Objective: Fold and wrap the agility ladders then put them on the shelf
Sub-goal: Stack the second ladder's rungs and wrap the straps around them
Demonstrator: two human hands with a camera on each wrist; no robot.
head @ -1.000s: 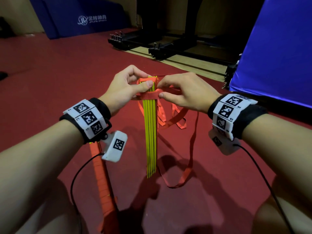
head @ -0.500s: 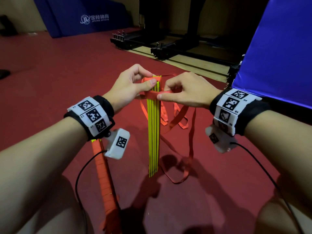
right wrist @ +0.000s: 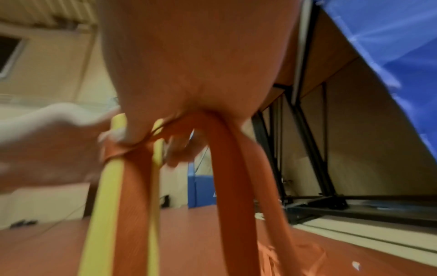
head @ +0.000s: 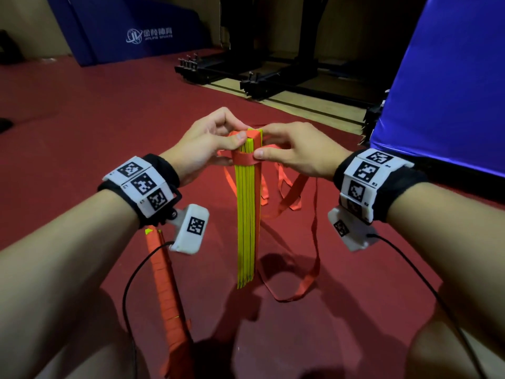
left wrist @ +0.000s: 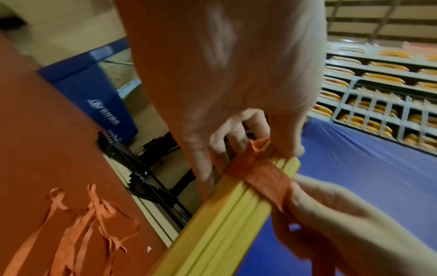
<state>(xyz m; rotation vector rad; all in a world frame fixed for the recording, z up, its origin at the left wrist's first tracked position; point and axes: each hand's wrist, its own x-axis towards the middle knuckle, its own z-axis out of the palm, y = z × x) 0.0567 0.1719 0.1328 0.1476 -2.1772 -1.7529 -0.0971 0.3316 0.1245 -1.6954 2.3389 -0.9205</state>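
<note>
A stack of yellow ladder rungs (head: pixel 247 214) hangs upright above the red floor, with an orange strap (head: pixel 246 159) wound once round its top. My left hand (head: pixel 207 144) pinches the top of the stack (left wrist: pixel 236 209) from the left. My right hand (head: pixel 289 154) pinches the orange strap (left wrist: pixel 260 177) against the rungs from the right. Loose strap loops (head: pixel 295 198) trail down behind the stack (right wrist: pixel 106 196) to the floor. A second ladder, wound fully in orange strap (head: pixel 164 285), lies on the floor under my left forearm.
A blue crash mat (head: pixel 448 86) stands close on the right, and another blue mat (head: pixel 142 34) at the far left. Black equipment frames (head: pixel 259 77) sit on the floor ahead. In the left wrist view, grey shelves (left wrist: pixel 378 89) hold orange bundles.
The strap has been drawn across the front of the rungs and now sits as a flat band round the top. Both hands stayed at the top of the stack.
</note>
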